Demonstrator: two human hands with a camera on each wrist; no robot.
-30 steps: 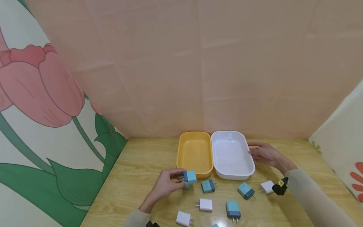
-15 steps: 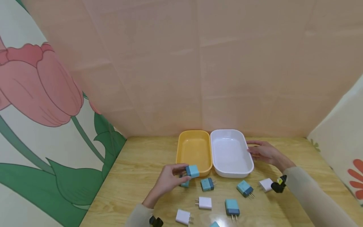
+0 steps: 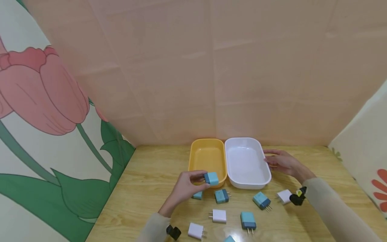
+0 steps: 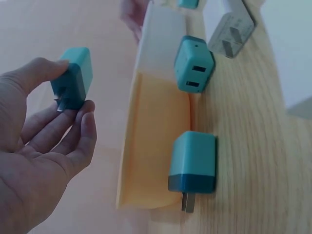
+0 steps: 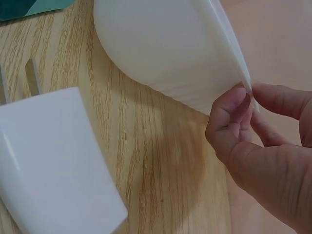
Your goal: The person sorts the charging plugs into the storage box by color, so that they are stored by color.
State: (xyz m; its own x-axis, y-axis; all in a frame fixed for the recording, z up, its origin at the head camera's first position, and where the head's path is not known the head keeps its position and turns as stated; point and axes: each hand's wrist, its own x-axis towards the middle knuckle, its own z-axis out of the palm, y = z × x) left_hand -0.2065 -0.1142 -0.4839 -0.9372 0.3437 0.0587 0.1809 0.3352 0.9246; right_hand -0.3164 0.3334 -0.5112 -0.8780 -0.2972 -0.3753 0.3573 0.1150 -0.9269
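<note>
Partly curled left hand (image 3: 183, 190), pinching blue charger (image 3: 212, 178)

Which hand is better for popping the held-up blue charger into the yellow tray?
Probably the left hand: it pinches the blue charger near the yellow tray. The right hand is farther away, gripping the white tray.

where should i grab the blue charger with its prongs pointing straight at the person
Best, I'd judge, by the two long sides of the blue charger, pinched from above: it lies flat with bare table along both sides, while its prongs jut from the near end.
</note>
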